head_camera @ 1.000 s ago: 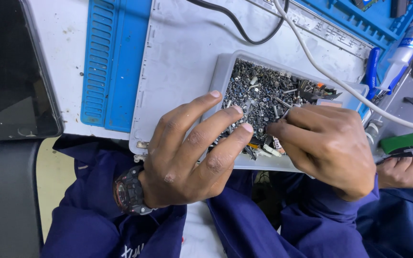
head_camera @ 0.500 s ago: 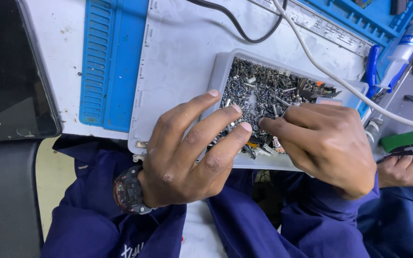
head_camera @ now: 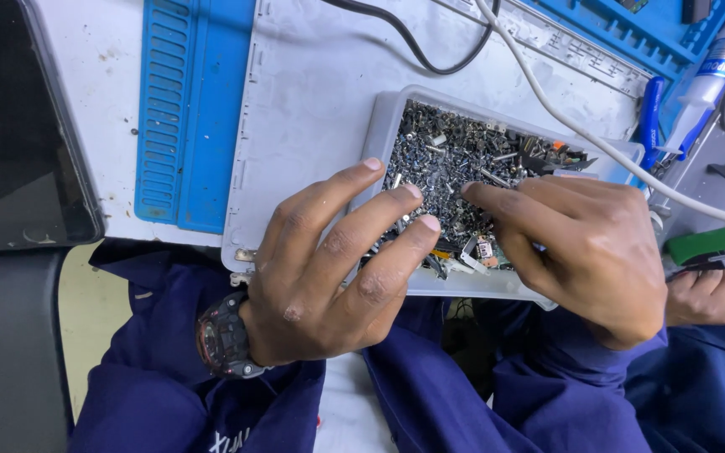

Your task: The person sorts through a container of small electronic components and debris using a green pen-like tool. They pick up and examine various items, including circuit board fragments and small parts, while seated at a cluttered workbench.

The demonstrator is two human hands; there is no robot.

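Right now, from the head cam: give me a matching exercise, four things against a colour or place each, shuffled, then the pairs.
Things:
1. tray of small screws
2. ridged mat
3. wristwatch
4. white cable

Descriptions:
A. blue, left of the tray
B. grey, under both hands
C. crossing over the tray's far right corner
D. black, on the left wrist

Pairs: 1-B, 2-A, 3-D, 4-C

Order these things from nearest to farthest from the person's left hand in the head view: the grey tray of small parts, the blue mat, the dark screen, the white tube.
From the left hand:
1. Grey tray: under the fingers, just right.
2. Blue mat: up and to the left.
3. Dark screen: far left edge.
4. White tube: top right corner, farthest.
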